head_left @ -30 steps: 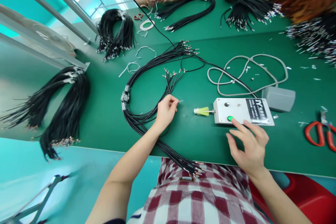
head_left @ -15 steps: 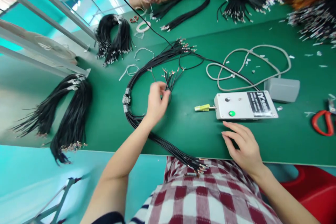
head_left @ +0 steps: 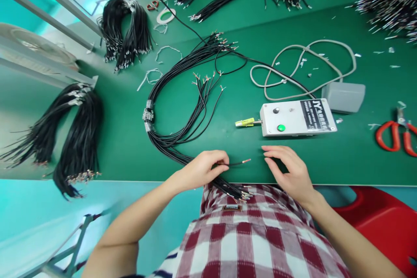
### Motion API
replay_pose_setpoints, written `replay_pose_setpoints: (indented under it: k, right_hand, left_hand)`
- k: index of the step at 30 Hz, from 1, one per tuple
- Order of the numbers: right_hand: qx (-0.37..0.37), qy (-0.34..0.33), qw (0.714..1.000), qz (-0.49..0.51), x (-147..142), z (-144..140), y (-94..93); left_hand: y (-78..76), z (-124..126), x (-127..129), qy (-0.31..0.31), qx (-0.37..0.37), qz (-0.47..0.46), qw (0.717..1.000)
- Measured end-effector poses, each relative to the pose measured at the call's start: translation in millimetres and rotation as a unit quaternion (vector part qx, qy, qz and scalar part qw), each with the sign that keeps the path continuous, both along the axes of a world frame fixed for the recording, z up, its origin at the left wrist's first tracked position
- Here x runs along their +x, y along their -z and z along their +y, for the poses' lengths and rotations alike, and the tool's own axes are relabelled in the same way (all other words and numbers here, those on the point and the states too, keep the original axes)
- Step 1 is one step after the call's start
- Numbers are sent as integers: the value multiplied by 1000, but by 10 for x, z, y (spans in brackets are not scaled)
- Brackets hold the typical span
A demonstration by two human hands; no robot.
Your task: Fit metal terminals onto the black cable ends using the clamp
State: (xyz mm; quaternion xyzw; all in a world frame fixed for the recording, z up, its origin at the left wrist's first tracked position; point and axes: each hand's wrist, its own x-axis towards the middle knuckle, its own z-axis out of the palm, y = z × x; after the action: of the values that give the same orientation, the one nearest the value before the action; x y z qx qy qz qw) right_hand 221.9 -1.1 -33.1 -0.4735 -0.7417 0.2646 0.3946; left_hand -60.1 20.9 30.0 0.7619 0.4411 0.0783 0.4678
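Left hand point(head_left: 203, 168) fingers pinched on one black wire point(head_left: 237, 163), copper tip pointing right, low over the near edge of the green surface point(head_left: 130, 139) beside the wire bundle point(head_left: 172, 139). Right hand point(head_left: 289, 171) fingers loosely spread, holding nothing, near the tip, just in front of the white tester box point(head_left: 296, 117). Judgement: keep the pinch close to the tip so it lines up straight with the yellow probe point(head_left: 245, 122). No containers in view.

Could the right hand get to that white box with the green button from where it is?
Probably yes: the right hand hovers open just below the white box, with only bare green table between them.
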Motion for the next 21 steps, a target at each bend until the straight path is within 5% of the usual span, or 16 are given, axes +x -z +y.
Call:
replay_pose_setpoints:
  k: [4, 10, 18, 21]
  right_hand:
    - [-168, 12, 977, 129, -221, -15, -129]
    - [-280, 12, 917, 285, -450, 142, -237]
    - [-474, -26, 742, 474, -572, 280, -277]
    - [-496, -35, 713, 495, -631, 302, -290]
  left_hand:
    - [-47, 20, 170, -71, 9, -53, 996]
    - [33, 10, 413, -140, 11, -112, 984]
    - [121, -54, 437, -240, -99, -207, 943]
    - [127, -62, 435, -246, -107, -217, 939]
